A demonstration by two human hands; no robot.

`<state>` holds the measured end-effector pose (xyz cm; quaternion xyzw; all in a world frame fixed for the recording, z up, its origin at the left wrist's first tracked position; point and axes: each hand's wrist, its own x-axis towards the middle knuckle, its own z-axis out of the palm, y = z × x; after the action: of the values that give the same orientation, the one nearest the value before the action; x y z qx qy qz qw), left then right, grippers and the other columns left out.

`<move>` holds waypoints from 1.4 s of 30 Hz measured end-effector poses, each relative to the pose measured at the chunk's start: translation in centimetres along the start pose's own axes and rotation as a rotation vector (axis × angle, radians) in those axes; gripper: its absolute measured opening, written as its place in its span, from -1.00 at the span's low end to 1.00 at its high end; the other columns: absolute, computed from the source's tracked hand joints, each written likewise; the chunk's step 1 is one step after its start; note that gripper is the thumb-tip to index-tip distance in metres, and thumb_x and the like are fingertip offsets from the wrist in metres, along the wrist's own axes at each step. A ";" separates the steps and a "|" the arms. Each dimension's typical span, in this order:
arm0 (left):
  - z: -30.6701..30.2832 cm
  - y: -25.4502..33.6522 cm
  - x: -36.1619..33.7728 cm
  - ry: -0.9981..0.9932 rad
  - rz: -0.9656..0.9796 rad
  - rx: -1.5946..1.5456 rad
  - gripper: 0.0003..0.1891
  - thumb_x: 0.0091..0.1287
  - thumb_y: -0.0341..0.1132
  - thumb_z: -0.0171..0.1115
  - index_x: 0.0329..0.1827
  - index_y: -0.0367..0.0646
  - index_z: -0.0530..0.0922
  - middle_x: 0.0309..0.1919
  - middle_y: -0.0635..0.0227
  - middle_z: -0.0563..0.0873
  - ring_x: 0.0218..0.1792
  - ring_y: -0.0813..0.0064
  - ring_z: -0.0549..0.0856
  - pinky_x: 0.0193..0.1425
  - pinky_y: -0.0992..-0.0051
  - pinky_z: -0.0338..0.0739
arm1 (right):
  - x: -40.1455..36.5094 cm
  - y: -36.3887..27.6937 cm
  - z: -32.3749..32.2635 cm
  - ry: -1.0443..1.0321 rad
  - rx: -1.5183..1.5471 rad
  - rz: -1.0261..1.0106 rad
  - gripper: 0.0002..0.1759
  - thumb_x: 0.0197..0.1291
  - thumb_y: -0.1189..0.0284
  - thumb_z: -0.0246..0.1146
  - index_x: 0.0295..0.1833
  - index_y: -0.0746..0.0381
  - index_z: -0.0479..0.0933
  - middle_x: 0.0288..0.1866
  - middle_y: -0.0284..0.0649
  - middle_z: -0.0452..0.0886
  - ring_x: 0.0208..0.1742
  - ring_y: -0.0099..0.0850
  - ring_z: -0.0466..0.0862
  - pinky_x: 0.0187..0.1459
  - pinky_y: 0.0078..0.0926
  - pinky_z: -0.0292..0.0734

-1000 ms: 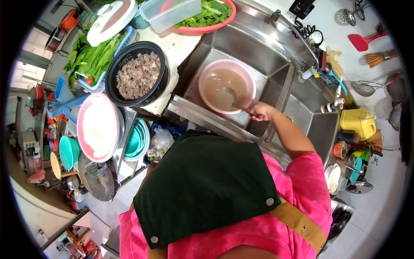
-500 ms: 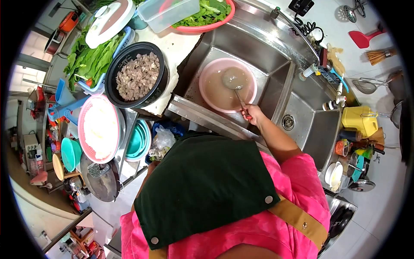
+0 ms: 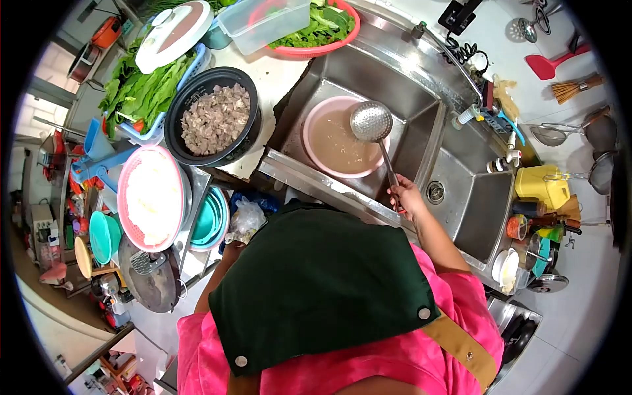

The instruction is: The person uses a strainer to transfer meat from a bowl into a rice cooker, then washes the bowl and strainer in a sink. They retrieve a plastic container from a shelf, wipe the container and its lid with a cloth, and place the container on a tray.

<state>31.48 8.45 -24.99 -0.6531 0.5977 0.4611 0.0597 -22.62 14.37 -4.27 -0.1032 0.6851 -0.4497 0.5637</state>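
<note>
Head: skimmer [image 3: 372, 122] in right grip [image 3: 409, 199]

Pale pink basin [image 3: 309, 146], greyish-brown water [image 3: 332, 141], silver skimmer [image 3: 372, 123] dotted with holes, dark green apron [image 3: 319, 283], mottled pink shirt [image 3: 457, 299].

1 perforated skimmer [image 3: 371, 122] over 1 pink basin [image 3: 307, 139]

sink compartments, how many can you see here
2: the left compartment, with the pink bowl in it, and the right compartment, where the drain shows. Others could be hidden outside the view.
</note>
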 end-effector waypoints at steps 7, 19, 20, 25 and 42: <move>-1.1 3.1 0.3 -0.023 0.176 0.015 -0.68 0.04 -0.13 0.19 -0.24 -0.17 0.54 -0.37 0.20 0.66 -0.27 0.27 0.63 -0.15 0.39 0.47 | 2.3 4.4 -1.8 0.340 -0.650 -0.704 -0.51 0.02 0.61 0.04 0.14 0.29 0.25 -0.44 -0.26 0.46 -0.60 -0.49 0.47 -0.58 -0.60 0.38; -1.0 22.3 -0.7 -0.301 0.692 -0.292 -0.83 0.17 -0.36 0.11 -0.53 -0.26 0.51 -0.65 0.32 0.53 -0.58 0.56 0.48 -0.46 0.57 0.35 | -13.5 4.7 0.7 0.381 0.472 -0.261 -0.50 0.10 0.57 -0.05 0.21 0.23 0.12 -0.30 -0.22 0.39 -0.65 -0.56 0.36 -0.75 -0.66 0.31; -1.5 25.4 -2.0 -0.299 0.804 -0.263 -0.83 0.17 -0.37 0.11 -0.54 -0.26 0.51 -0.65 0.34 0.53 -0.57 0.57 0.49 -0.46 0.57 0.35 | -15.0 5.5 0.1 0.460 0.441 -0.307 -0.49 0.09 0.58 -0.04 0.21 0.25 0.11 -0.31 -0.23 0.38 -0.66 -0.57 0.36 -0.75 -0.67 0.30; -0.5 38.1 -6.6 -0.264 1.030 -0.203 -0.88 0.20 -0.37 0.09 -0.40 -0.25 0.51 -0.50 0.35 0.55 -0.46 0.60 0.50 -0.39 0.60 0.38 | -19.8 8.5 -4.3 0.729 0.428 -0.342 -0.53 0.04 0.59 -0.01 0.13 0.31 0.16 -0.50 -0.32 0.33 -0.69 -0.60 0.36 -0.77 -0.69 0.28; 39.0 81.5 -16.1 0.225 1.298 0.083 -0.13 0.09 0.02 0.13 0.32 -0.23 -0.12 0.29 -0.14 -0.21 0.31 -0.11 -0.25 0.32 0.12 -0.28 | -10.6 10.8 -29.2 0.127 0.953 0.176 -0.92 0.03 0.51 0.08 -0.39 0.31 0.37 -0.58 -0.31 0.38 -0.58 -0.57 0.39 -0.59 -0.68 0.33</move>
<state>-55.09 21.97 2.24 -0.2016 0.8900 0.3090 -0.2679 -40.32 42.04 -6.09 0.2523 0.4423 -0.6692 0.5411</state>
